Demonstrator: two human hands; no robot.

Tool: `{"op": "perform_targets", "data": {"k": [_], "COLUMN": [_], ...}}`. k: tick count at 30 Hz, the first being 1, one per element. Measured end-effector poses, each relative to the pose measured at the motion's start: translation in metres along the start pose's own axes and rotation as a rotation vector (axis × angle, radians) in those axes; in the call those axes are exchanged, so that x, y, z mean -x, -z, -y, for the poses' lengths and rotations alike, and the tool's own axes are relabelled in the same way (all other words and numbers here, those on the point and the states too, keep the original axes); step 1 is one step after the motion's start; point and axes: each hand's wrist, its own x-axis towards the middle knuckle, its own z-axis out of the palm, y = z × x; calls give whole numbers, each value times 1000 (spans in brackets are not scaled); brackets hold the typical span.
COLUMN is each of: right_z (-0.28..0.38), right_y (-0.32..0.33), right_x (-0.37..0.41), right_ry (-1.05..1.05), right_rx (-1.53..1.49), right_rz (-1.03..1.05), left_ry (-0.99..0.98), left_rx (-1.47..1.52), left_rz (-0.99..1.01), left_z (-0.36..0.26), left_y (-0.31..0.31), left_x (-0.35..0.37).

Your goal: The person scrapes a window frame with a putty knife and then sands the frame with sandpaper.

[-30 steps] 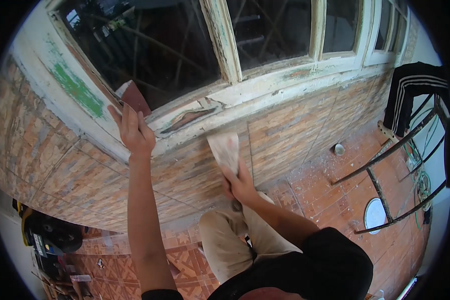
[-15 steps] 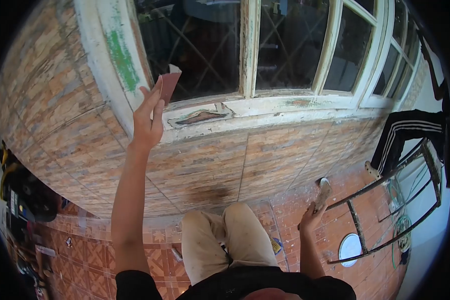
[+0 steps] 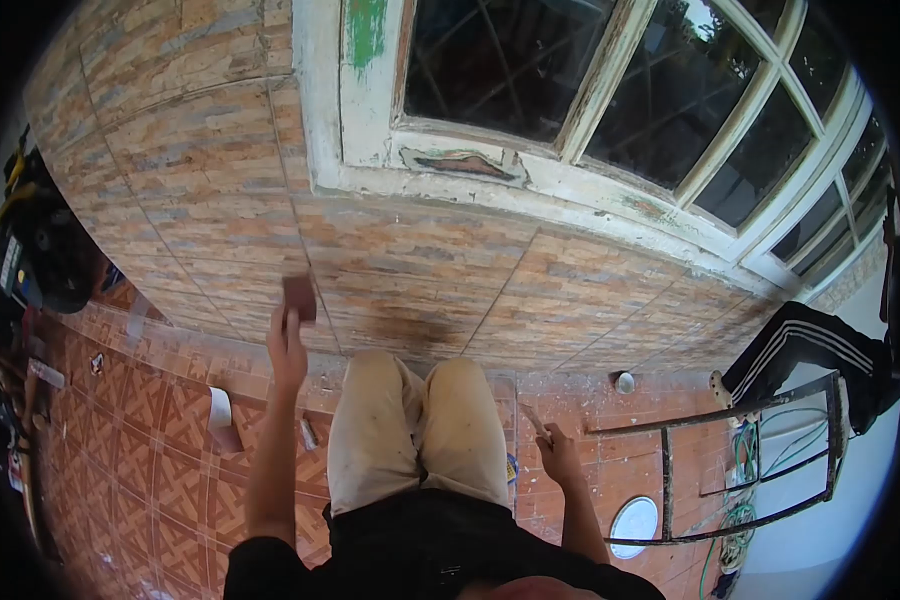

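Note:
My left hand [image 3: 288,358] is closed on a folded piece of reddish-brown sandpaper [image 3: 299,298], held in front of the stone-patterned wall below the window. Low on the right, my right hand [image 3: 560,458] grips a slim, worn tool that looks like a scraper [image 3: 536,420]; the hand hides its lower part. Above both hands is the white wooden window frame [image 3: 370,130], with flaking paint, a green patch [image 3: 365,32] and a bare, damaged spot [image 3: 460,163] on the bottom rail.
A metal frame [image 3: 667,480] stands on the right by a white round lid [image 3: 634,527] and coiled green hose [image 3: 740,515]. Another person's leg [image 3: 795,345] shows beyond. A curled sheet of sandpaper [image 3: 220,408] lies on the tiles; tools and a dark bag [image 3: 55,265] are far left.
My left hand has dropped from the window's lower left corner with the sandpaper. My right hand has moved left and down, still holding the scraper. The view has shifted, showing more floor.

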Motion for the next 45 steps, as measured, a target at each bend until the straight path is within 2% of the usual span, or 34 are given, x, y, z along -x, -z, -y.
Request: {"op": "perform_targets", "data": {"k": [1, 3, 5, 7, 10, 11, 13, 16, 19, 22, 23, 25, 26, 27, 29, 30, 32, 33, 35, 37, 39, 41, 43, 45], "right_z": [-14, -31, -35, -33, -26, -26, -25, -9, 1, 23, 25, 35, 39, 52, 73, 73, 69, 74, 95, 113, 113, 112, 110, 104], "right_y": [-5, -13, -20, -22, -34, -38, -43, -36, -33, -23, -29, -42, -39, -34, -28, -28, -32, -33, -28, -7, 8, 3, -8, -10], "right_x": [9, 20, 28, 29, 28, 30, 24, 23, 27, 36, 35, 34, 28, 23, 13, 8, -2, -5, -5, -1, 0, 4, 5, 5], "right_ry": [-65, -69, -79, -123, -112, -128, -63, -70, -117, -112, -107, 200, 108, 101, -194, -205, -257, -262, -373, -420, -380, -402, -315, -363], "right_rx": [4, -40, -87, 105, 168, 173, -41, -87, -38, 12, 19, -427, -419, -415, -609, -609, -1016, -1020, -1318, -1305, -1385, -1384, -1387, -1396], "right_rz": [37, 45, 50, 179, 238, 261, 191, 207, 220, 291, 300, -59, 13, 15, 89, 87, 183, 183, 149, 202, 615, 628, 601, 566], "left_ry": [11, 706, 920, 914, 878, 877, 870, 789, 788, 741, 743, 770, 756, 764, 846, 855, 855, 857, 849, 875, 896, 948, 1010, 1068], "left_rx": [-7, 519, 632, 594, 523, 492, 444, 461, 520, 595, 594, 657, 638, 636, 721, 716, 758, 753, 702, 705, 716, 702, 690, 697], "left_rz": [7, -749, -1082, -1071, -1059, -1059, -1066, -1029, -1009, -832, -845, -733, -701, -700, -668, -662, -576, -574, -553, -560, -564, -584, -572, -550], "left_z": [29, 66, 91, 97, 105, 105, 99, 64, 57, 65, 63, 54, 49, 44, 39, 39, 42, 42, 39, 36, 40, 48, 56, 70], "left_y": [8, 27, 60, 80, 108, 116, 120, 121, 125, 122, 118, 107, 99, 92, 82, 79, 77, 78, 81, 85, 87, 92, 95, 87], "left_x": [39, 101, 150, 151, 153, 161, 171, 144, 133, 138, 142, 145, 146, 147, 146, 148, 151, 151, 153, 156, 160, 169, 180, 189]}}
